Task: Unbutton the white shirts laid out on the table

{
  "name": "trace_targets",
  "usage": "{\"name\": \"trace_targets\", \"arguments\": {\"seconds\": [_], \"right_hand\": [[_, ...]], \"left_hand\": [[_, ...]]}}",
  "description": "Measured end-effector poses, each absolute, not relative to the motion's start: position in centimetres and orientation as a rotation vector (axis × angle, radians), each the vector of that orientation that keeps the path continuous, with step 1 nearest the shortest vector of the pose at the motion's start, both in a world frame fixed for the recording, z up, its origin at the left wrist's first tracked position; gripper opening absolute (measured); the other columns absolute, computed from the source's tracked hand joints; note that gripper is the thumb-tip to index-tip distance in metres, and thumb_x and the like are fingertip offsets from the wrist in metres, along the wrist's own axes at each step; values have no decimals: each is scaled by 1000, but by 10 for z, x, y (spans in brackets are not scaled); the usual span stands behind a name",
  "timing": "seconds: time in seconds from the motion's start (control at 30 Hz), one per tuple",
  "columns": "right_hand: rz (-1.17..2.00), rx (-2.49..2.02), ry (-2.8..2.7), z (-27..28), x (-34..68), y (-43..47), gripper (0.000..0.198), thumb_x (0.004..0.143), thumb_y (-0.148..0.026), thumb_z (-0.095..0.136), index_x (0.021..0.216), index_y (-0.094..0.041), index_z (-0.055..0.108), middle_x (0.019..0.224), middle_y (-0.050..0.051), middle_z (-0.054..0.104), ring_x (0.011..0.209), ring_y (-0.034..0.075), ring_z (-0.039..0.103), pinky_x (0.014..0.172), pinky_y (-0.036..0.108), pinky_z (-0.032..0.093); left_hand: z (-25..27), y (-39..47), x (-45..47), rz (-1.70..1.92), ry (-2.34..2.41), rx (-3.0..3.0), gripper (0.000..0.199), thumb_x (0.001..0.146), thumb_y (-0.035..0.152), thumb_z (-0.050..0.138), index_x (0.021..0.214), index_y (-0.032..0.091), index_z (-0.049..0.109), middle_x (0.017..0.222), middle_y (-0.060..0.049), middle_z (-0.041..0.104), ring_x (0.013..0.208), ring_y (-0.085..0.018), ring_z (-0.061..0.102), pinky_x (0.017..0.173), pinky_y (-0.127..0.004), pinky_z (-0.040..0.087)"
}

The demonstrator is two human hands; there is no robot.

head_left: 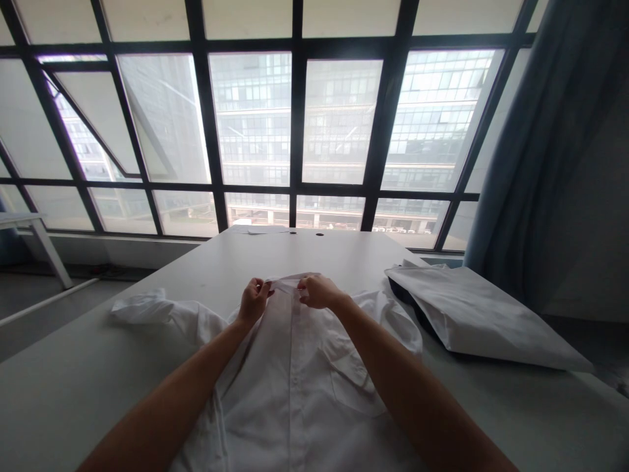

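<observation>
Lying front-up at 6 o'clock, the white shirt (319, 393) is supported by the white table (354, 252), apparently so its placket (293, 380) is exposed. At the shirt's 12 o'clock end, the collar (287, 282) is pinched between the fingers of the left hand (254, 300) and the right hand (318, 290), presumably to tension the edge; exact fingertip contact is unclear in dim light. A white-covered object (481, 314) is placed at 4 o'clock.

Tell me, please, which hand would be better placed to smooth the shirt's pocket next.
Probably the right hand: the pocket lies on its side of the shirt, near its forearm. The left hand is farther off, across the button strip. Both hold the collar, so the right must let go first.
</observation>
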State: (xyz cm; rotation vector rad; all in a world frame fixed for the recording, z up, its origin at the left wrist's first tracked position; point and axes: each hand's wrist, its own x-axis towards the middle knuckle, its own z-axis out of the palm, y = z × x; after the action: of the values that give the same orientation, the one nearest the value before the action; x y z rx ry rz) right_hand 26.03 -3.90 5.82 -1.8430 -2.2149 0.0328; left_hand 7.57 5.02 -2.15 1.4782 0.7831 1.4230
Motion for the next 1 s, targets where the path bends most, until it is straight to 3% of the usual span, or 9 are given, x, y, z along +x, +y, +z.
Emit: {"name": "trace_targets", "arguments": {"seconds": [0.07, 0.17, 0.27, 0.4, 0.57, 0.8, 1.0], "right_hand": [[-49, -1947, -2188, 50, 262, -38, 24, 82, -26, 65, 103, -21, 76, 105, 8, 74, 92, 23, 67, 74, 27, 46], [30, -1876, -2169, 43, 269, -34, 21, 83, -28, 61, 95, -22, 77, 92, 5, 76, 82, 19, 67, 71, 26, 45], [147, -1685, -2133, 40, 276, -28, 20, 78, -24, 63, 92, -18, 77, 85, 3, 74, 73, 15, 63, 66, 22, 43], [266, -1515, -2100, 36, 276, -21, 22, 74, -19, 63, 89, -13, 76, 75, 1, 70, 63, 11, 56, 59, 20, 39], [242, -1487, -2159, 38, 269, -24, 22, 73, -17, 63, 89, -13, 77, 73, 1, 69, 61, 10, 53, 58, 21, 38], [93, -1569, -2315, 50, 257, -38, 24, 71, -16, 63, 89, -18, 79, 91, 6, 75, 72, 14, 61, 63, 21, 40], [86, -1590, -2356, 51, 257, -38, 26, 71, -16, 63, 92, -17, 79, 90, 6, 75, 75, 15, 62, 65, 22, 40]], "left_hand": [[-24, 48, 77, 1441, 702, 1605, 46, 77, 61, 66, 91, 20, 50, 84, -5, 72, 82, -20, 70, 79, -36, 57], [-27, 38, 79, 1444, 660, 1987, 36, 83, 48, 65, 104, 20, 57, 110, -11, 71, 102, -23, 66, 87, -38, 54], [-28, 26, 81, 1340, 719, 2330, 22, 87, 36, 62, 100, 19, 67, 98, -8, 71, 88, -20, 66, 81, -34, 52], [-23, 15, 84, 1217, 766, 2392, 21, 90, 32, 59, 97, 17, 71, 82, -5, 69, 66, -15, 60, 66, -26, 48], [-19, 13, 84, 1235, 803, 2351, 21, 88, 32, 60, 85, 15, 73, 75, -4, 70, 63, -13, 59, 64, -25, 44], [-29, 29, 82, 957, 702, 2161, 32, 79, 42, 64, 84, 12, 75, 73, -5, 72, 65, -16, 61, 59, -24, 43], [-26, 32, 85, 817, 664, 2070, 39, 78, 48, 62, 76, 11, 73, 65, -2, 66, 60, -13, 55, 56, -23, 38]]}}
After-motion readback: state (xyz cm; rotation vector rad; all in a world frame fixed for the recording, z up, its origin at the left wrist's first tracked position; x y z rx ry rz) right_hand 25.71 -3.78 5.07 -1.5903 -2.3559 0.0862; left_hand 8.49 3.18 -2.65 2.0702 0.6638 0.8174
